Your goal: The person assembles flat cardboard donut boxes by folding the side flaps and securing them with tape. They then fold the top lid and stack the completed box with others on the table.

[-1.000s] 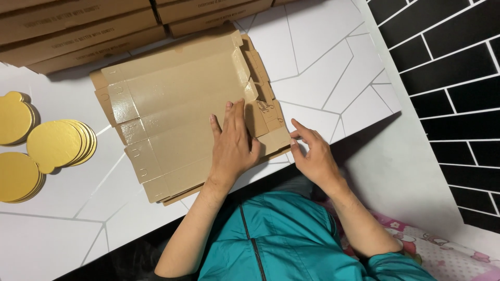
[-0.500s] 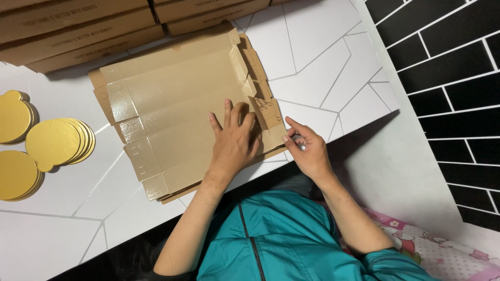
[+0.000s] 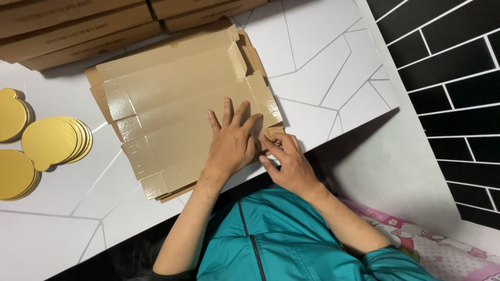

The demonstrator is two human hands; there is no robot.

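The left hand (image 3: 229, 143) lies flat with fingers spread on the top sheet of a stack of flat, unfolded brown cardboard box blanks (image 3: 177, 104), pressing it down, while the right hand (image 3: 286, 161) pinches a small corner flap at the stack's near right edge, just beside the left hand's fingertips; whether the flap is fully gripped is hard to tell, since the fingers cover it. The stack rests on a white tabletop with thin grey angular lines (image 3: 323, 62), near the person's edge of it. How many blanks lie beneath the top sheet cannot be made out. Long brown cardboard boxes (image 3: 78, 31) at the far edge are cut off by the frame. Round gold cake boards (image 3: 49, 143) sit in overlapping piles at the left, partly cropped. A black tiled wall (image 3: 453, 67) fills the right side.
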